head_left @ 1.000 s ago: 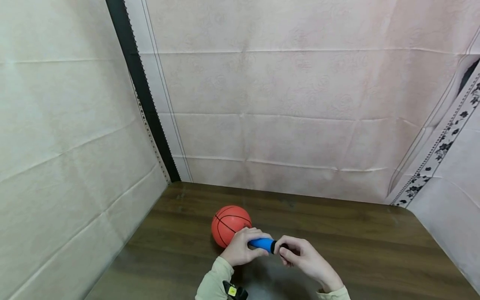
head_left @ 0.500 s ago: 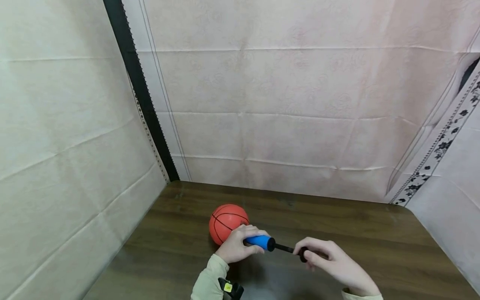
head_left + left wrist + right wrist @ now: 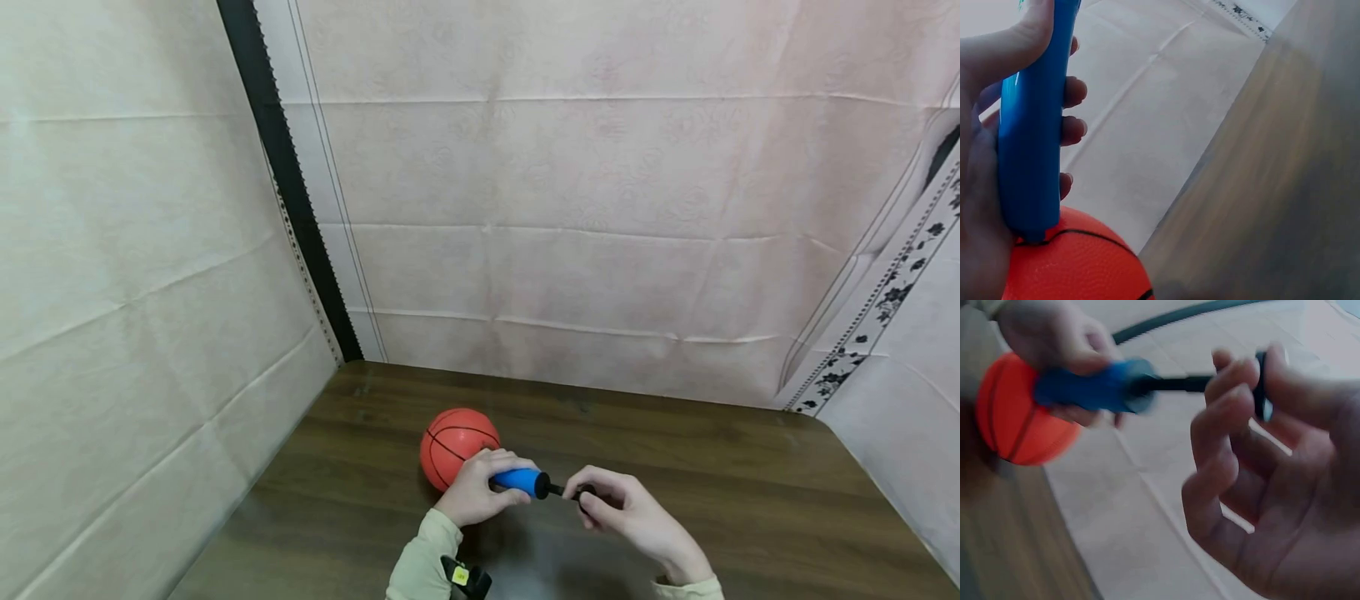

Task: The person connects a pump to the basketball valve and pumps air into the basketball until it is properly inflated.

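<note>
A small orange-red basketball (image 3: 456, 442) with black lines sits on the table. My left hand (image 3: 478, 493) grips the blue barrel of a hand ball pump (image 3: 519, 480), fingers on one side and thumb on the other. In the left wrist view the barrel's narrow end (image 3: 1033, 235) meets the ball's surface. A black rod (image 3: 1179, 384) sticks partway out of the barrel's other end. My right hand (image 3: 633, 517) pinches the black disc-shaped handle (image 3: 1261, 387) on that rod between thumb and fingers; its remaining fingers are curled below.
The brown wood-grain tabletop (image 3: 712, 467) runs under the ball and both hands. Pale cloth walls (image 3: 562, 192) stand behind it and at both sides, with a black strip (image 3: 288, 179) at the left corner. A black wristband device (image 3: 468, 577) is on the left sleeve.
The right hand first drew the pump handle out to the right, baring the rod, then moved back left, so less rod shows now. The left hand and basketball stay nearly still.
</note>
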Available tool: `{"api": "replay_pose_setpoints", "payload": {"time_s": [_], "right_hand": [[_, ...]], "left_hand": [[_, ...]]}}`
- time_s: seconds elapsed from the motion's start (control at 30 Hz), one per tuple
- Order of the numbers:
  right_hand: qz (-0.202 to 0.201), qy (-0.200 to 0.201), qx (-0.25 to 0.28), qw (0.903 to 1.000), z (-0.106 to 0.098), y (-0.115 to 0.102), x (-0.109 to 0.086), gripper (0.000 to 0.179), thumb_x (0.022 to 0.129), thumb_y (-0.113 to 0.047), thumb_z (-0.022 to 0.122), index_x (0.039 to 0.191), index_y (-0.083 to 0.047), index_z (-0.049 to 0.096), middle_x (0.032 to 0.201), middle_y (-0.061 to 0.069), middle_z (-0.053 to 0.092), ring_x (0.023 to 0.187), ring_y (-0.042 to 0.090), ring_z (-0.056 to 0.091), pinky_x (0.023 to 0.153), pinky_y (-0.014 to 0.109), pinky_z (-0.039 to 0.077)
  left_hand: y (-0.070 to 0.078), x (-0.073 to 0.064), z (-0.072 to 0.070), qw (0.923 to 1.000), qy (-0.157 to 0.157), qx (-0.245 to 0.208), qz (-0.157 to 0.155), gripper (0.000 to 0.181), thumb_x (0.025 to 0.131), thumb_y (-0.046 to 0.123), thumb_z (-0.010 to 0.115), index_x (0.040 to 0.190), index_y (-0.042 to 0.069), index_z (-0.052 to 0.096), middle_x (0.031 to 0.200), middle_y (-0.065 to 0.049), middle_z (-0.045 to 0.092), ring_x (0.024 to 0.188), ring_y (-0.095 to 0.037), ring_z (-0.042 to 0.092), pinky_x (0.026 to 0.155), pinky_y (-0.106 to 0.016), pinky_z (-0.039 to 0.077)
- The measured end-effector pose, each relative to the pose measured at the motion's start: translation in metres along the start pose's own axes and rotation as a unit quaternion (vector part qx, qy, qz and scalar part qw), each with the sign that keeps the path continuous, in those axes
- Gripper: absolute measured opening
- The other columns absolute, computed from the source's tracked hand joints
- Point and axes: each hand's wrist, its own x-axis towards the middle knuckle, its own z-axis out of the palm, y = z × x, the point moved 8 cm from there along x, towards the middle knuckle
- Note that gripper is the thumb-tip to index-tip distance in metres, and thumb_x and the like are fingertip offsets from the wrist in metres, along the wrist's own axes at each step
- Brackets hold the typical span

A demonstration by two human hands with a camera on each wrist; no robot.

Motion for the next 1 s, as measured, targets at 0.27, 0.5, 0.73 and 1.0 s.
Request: {"api": "replay_pose_setpoints", "payload": {"time_s": [0.27, 0.5, 0.73, 1.0], "right_hand": [[0.037, 0.019, -0.008, 0.9991, 0.009, 0.020, 0.011, 0.022, 0.103, -0.011, 0.043, 0.112, 0.006, 0.056, 0.074, 0.030, 0.047, 0.058, 0.027, 0.044, 0.052, 0.025, 0.043], [0.033, 0.010, -0.035, 0.9988, 0.003, 0.006, 0.001, 0.018, 0.102, -0.012, 0.046, 0.111, -0.002, 0.059, 0.074, 0.020, 0.052, 0.064, 0.011, 0.053, 0.057, 0.026, 0.047], [-0.013, 0.048, -0.029, 0.9984, -0.020, -0.027, -0.022, 0.019, 0.100, 0.003, 0.043, 0.108, -0.002, 0.059, 0.070, 0.016, 0.049, 0.062, 0.022, 0.049, 0.056, 0.032, 0.046], [-0.024, 0.043, -0.003, 0.9988, -0.014, -0.012, -0.010, 0.017, 0.099, 0.002, 0.044, 0.107, -0.003, 0.058, 0.069, 0.017, 0.046, 0.060, 0.021, 0.048, 0.053, 0.031, 0.043]], "left_hand": [[0.003, 0.002, 0.013, 0.9991, -0.009, 0.017, 0.038, 0.033, 0.088, 0.036, 0.070, 0.119, 0.025, 0.065, 0.108, 0.006, 0.069, 0.096, -0.007, 0.059, 0.091, -0.030, 0.045], [0.002, -0.001, 0.008, 0.9994, -0.020, -0.002, 0.028, 0.037, 0.086, 0.031, 0.073, 0.121, 0.026, 0.065, 0.109, 0.005, 0.069, 0.099, -0.009, 0.059, 0.090, -0.031, 0.047], [-0.002, -0.001, -0.007, 0.9998, 0.009, -0.004, -0.017, 0.039, 0.083, 0.026, 0.075, 0.121, 0.027, 0.065, 0.116, 0.002, 0.068, 0.105, -0.017, 0.056, 0.087, -0.036, 0.048], [-0.005, -0.001, -0.008, 0.9991, 0.031, 0.017, -0.025, 0.037, 0.082, 0.029, 0.076, 0.118, 0.026, 0.066, 0.117, 0.002, 0.068, 0.104, -0.017, 0.056, 0.084, -0.035, 0.047]]}}
